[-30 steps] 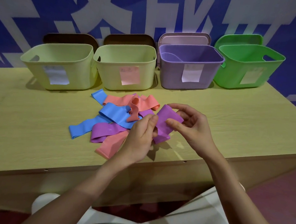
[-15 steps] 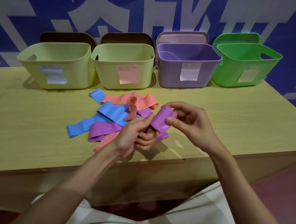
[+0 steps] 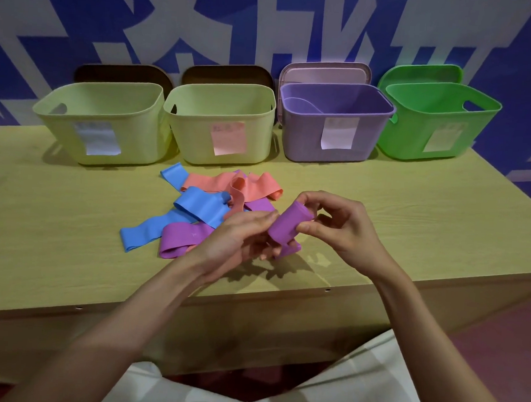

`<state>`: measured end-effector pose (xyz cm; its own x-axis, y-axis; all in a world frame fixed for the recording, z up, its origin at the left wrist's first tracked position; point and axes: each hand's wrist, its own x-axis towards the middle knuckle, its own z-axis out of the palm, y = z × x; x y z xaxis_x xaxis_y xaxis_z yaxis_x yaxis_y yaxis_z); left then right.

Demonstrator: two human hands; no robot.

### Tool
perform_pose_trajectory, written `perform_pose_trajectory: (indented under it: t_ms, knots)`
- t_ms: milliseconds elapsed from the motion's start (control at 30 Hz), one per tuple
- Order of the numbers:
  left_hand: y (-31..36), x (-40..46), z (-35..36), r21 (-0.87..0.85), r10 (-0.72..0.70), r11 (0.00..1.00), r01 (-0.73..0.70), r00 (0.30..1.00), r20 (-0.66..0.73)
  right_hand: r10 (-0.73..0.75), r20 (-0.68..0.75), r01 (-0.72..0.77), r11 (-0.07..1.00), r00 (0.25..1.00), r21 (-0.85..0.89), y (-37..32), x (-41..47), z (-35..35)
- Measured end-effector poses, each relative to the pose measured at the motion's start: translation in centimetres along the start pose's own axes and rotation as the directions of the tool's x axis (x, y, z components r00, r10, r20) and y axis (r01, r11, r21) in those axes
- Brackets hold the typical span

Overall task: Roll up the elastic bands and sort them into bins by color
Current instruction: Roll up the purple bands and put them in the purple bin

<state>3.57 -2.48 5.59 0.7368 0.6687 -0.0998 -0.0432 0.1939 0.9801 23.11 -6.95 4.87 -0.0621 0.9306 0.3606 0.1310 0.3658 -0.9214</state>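
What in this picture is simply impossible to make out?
All in the head view:
- Writing on the paper labels, such as the pink label on the second pale yellow-green plastic bin: too small and blurred.
- The floors of the bins: hidden by their front walls.
- The tail of the rolled purple elastic band: partly hidden by the left hand.
- The right hand covers the roll's far side.

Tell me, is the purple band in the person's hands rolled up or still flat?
Mostly rolled: the purple band forms a thick cylinder between the left hand and right hand, with a short loose tail below.
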Motion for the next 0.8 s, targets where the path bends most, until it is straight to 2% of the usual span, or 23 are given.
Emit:
perform_pose_trajectory:
  t_ms: [133,267,533,633,800]
  knots:
    - [0.1,-0.1,-0.4,0.059,0.02,0.998,-0.016,0.997,-0.068,0.008,0.024,-0.008,1.0,1.0,-0.006,0.6,0.0,-0.1]
    - [0.2,-0.3,-0.7,0.215,0.044,0.977,-0.018,0.992,-0.119,0.052,0.082,-0.042,0.992,0.995,-0.119,0.3,0.3,-0.9]
    - [1.6,1.2,-1.2,0.323,-0.037,0.946,0.04,0.999,-0.016,0.08,0.222,-0.001,0.942,0.972,-0.336,-1.3,2.0,-3.0]
    - [2.2,2.7,-1.0,0.278,-0.069,0.957,0.077,0.997,-0.039,0.067,0.175,0.002,0.93,0.982,-0.367,-1.4,2.8,-3.8]
    - [3.8,6.1,-0.6,0.259,-0.05,0.963,0.078,0.992,-0.112,-0.029,-0.011,0.021,0.901,1.0,-0.434,-1.3,4.7,-5.5]
